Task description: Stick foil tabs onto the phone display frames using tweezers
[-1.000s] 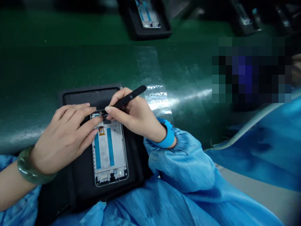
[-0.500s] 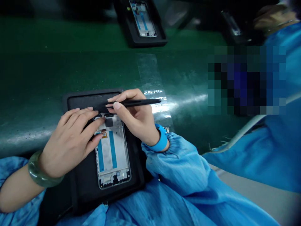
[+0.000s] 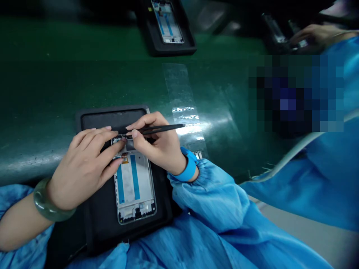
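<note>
A phone frame (image 3: 144,179) with two blue strips and an orange flex cable lies in a black tray (image 3: 98,209). My left hand (image 3: 86,162) rests over the frame's upper left corner, fingers stretched out, the index fingertip touching the area near the top edge. My right hand (image 3: 161,147) pinches black tweezers (image 3: 165,128). Their tips point left at the top of the frame, close to my left index finger; what the tips touch is too small to tell. A green bangle (image 3: 52,209) circles my left wrist, and a blue band (image 3: 188,166) my right.
Ahead on the green mat (image 3: 84,82), a second black tray (image 3: 172,49) holds a similar phone frame (image 3: 168,26). A clear plastic strip (image 3: 179,86) lies right of my tray. At the right, a co-worker's hand (image 3: 316,34) and blue sleeve (image 3: 344,52) are in view.
My right hand has moved slightly down and left, bringing the tweezer tips onto the top of the phone frame. My left hand stays in place. The co-worker's hand has shifted.
</note>
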`<control>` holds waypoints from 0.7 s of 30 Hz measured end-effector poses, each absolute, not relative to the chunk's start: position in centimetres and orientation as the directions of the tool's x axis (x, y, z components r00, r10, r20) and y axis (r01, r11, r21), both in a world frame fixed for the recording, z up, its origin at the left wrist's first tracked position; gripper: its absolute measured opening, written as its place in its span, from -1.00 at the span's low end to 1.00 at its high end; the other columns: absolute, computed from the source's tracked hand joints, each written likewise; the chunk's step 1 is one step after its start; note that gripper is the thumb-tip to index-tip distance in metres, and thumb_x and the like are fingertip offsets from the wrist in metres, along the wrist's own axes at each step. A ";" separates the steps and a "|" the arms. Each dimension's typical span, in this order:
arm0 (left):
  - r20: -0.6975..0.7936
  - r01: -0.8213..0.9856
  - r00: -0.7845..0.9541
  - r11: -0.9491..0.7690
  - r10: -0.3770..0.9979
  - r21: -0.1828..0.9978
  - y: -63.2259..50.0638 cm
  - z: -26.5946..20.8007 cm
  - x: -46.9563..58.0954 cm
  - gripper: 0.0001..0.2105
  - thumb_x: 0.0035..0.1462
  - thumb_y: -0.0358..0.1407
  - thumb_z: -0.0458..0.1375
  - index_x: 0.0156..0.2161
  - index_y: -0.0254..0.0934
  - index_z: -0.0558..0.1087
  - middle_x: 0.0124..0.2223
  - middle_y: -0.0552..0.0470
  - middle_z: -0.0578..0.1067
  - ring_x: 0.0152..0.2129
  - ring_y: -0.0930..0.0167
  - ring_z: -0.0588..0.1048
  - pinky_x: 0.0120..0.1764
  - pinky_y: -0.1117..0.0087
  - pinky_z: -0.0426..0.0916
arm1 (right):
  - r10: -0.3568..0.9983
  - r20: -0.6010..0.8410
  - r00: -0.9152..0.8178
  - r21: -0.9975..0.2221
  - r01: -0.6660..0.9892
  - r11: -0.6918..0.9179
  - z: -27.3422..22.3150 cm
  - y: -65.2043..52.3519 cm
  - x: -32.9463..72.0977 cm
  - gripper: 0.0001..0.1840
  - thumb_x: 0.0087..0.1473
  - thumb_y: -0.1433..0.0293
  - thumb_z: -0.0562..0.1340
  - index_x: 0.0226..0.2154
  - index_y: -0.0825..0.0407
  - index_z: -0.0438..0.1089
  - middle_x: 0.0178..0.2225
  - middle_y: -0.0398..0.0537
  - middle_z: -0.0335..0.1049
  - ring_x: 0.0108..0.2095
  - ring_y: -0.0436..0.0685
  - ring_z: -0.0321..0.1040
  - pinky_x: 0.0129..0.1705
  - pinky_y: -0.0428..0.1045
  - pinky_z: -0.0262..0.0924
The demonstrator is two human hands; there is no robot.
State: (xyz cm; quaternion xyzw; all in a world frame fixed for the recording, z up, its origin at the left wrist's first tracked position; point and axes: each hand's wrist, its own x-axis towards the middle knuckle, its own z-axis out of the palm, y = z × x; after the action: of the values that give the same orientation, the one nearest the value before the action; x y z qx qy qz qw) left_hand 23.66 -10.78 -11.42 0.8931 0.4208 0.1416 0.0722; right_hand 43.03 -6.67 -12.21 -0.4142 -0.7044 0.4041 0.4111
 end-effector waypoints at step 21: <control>0.223 0.731 0.598 -0.638 0.770 0.242 -10.7 -11.5 23.7 -0.70 0.20 -0.28 0.02 0.01 -0.34 0.34 0.02 -0.22 0.38 0.04 0.12 0.32 -0.01 0.02 0.27 | 0.842 0.393 -0.369 -0.746 0.407 0.527 -12.0 -7.2 42.7 -0.88 0.05 0.49 0.17 -0.32 -0.01 0.20 -0.35 -0.14 0.37 -0.31 -0.01 0.40 -0.29 -0.06 0.33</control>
State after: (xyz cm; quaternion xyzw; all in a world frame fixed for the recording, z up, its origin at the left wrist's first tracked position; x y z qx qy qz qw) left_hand 23.73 -10.72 -11.48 0.8917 0.4208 0.1547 0.0625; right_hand 42.65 -7.22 -11.98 -0.4004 -0.7800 0.2762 0.3937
